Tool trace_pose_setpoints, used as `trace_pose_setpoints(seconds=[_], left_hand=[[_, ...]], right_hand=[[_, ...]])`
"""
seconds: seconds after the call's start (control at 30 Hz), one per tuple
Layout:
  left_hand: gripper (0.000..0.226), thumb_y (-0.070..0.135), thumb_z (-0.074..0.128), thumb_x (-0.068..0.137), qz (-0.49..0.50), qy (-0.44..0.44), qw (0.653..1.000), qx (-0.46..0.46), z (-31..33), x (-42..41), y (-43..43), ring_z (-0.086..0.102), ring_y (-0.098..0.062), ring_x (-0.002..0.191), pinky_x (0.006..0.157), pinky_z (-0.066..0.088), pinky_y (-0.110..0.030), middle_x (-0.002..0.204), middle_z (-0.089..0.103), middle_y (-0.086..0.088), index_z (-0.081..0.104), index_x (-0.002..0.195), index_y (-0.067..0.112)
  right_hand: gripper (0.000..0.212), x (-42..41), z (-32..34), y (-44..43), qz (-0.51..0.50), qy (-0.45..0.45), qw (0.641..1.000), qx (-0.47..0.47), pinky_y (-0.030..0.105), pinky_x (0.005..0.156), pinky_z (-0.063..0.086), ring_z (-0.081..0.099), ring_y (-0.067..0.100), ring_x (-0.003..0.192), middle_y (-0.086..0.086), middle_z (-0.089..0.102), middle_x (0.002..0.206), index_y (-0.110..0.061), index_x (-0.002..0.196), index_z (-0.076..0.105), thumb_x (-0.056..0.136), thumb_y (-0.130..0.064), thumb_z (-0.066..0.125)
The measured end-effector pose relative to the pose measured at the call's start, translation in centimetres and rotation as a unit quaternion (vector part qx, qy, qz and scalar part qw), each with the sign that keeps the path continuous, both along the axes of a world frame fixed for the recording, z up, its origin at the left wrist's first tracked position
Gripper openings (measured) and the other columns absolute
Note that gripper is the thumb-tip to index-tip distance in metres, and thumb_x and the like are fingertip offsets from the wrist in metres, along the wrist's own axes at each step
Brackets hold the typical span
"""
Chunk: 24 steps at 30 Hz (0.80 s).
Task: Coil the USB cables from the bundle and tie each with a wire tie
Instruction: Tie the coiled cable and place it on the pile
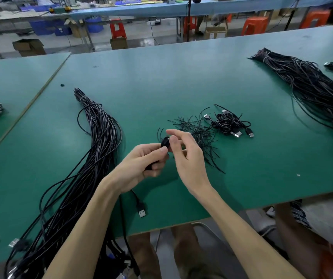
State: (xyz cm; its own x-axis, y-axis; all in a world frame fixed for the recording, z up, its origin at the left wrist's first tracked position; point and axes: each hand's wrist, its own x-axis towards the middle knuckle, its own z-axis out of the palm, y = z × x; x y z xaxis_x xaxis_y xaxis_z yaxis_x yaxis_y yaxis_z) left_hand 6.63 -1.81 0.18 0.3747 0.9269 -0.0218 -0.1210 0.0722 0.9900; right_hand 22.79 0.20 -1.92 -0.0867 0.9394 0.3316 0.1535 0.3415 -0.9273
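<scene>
My left hand [147,160] is curled round the small black coil [164,142] at frame centre, and my right hand [185,156] pinches its top between thumb and forefinger. The cable looks light, limp and springy, so I'd hold it across the waist where the tie goes. The wire ties [199,133] lie at two o'clock of my hands and the bundle [99,135] at nine, while the table [161,77] edge runs close at six, with open room toward twelve.

Shows a green bench [161,77] bearing a long black cable bundle [101,133] at left, trailing over the near edge. Bears a heap of loose wire ties [199,131] mid-surface, just beside a few coiled cables [229,122]. Carries a second bundle [312,87] far right.
</scene>
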Motion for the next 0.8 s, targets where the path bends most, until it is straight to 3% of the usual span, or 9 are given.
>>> trace_pose_setpoints(seconds=[0.23,0.3,0.37,0.43,0.53,0.6,0.8], left_hand=[[0.037,0.026,0.043,0.111,-0.023,0.061,0.998,-0.017,0.2,0.4,-0.2,0.045,-0.013,0.061,0.052,0.037,-0.019,0.076,0.059,-0.004,0.064,0.109,-0.004],[0.039,0.027,0.041,0.111,-0.016,0.069,0.997,-0.004,0.2,0.6,-0.2,0.054,-0.018,0.065,0.054,0.041,-0.022,0.084,0.067,-0.01,0.069,0.112,-0.001],[0.039,0.031,0.043,0.111,0.015,0.074,0.997,0.019,0.1,0.8,-0.2,0.068,-0.026,0.083,0.056,0.047,-0.025,0.102,0.076,-0.011,0.074,0.112,0.006],[0.041,0.04,0.045,0.109,0.044,0.077,0.995,0.036,0.0,1.0,0.0,0.072,-0.034,0.098,0.056,0.051,-0.027,0.114,0.076,-0.013,0.076,0.114,0.013],[0.042,0.046,0.051,0.106,0.052,0.067,0.995,0.051,-0.3,0.9,0.1,0.074,-0.033,0.101,0.054,0.052,-0.026,0.118,0.075,-0.011,0.076,0.115,0.014],[0.036,0.043,0.054,0.104,0.064,0.075,0.993,0.065,-0.4,0.8,0.2,0.075,-0.03,0.094,0.051,0.05,-0.025,0.115,0.076,-0.011,0.076,0.112,0.015],[0.043,0.04,0.049,0.106,0.132,0.109,0.982,0.078,-0.9,1.0,0.6,0.071,-0.026,0.068,0.042,0.043,-0.024,0.097,0.078,-0.013,0.073,0.105,0.004]], right_hand=[[0.02,0.1,-0.2,0.0,0.008,0.024,0.999,-0.035,0.024,0.064,0.049,0.066,0.016,0.066,0.002,0.072,0.092,-0.016,0.099,0.072,0.104,-0.031,0.06],[0.021,0.2,-0.2,0.0,0.0,0.037,0.998,-0.044,0.022,0.053,0.048,0.067,0.018,0.057,0.001,0.072,0.087,-0.016,0.096,0.07,0.104,-0.033,0.06],[0.023,0.2,-0.3,0.1,-0.012,0.056,0.996,-0.062,0.022,0.048,0.05,0.068,0.014,0.061,0.001,0.072,0.086,-0.015,0.095,0.07,0.104,-0.035,0.06],[0.025,0.3,-0.3,0.2,-0.031,0.068,0.995,-0.071,0.02,0.052,0.054,0.07,0.011,0.072,0.0,0.073,0.086,-0.015,0.095,0.071,0.104,-0.036,0.061],[0.026,0.4,-0.4,0.3,-0.052,0.056,0.995,-0.057,0.016,0.066,0.054,0.072,0.006,0.079,-0.007,0.075,0.084,-0.017,0.094,0.072,0.102,-0.04,0.062],[0.025,0.5,-0.4,0.4,-0.055,0.039,0.996,-0.05,0.015,0.072,0.053,0.072,0.004,0.081,-0.01,0.075,0.084,-0.018,0.094,0.072,0.102,-0.04,0.063],[0.014,0.5,-0.4,0.4,-0.028,0.026,0.998,-0.044,0.009,0.065,0.045,0.067,-0.001,0.07,-0.006,0.072,0.085,-0.013,0.094,0.069,0.103,-0.022,0.062]])
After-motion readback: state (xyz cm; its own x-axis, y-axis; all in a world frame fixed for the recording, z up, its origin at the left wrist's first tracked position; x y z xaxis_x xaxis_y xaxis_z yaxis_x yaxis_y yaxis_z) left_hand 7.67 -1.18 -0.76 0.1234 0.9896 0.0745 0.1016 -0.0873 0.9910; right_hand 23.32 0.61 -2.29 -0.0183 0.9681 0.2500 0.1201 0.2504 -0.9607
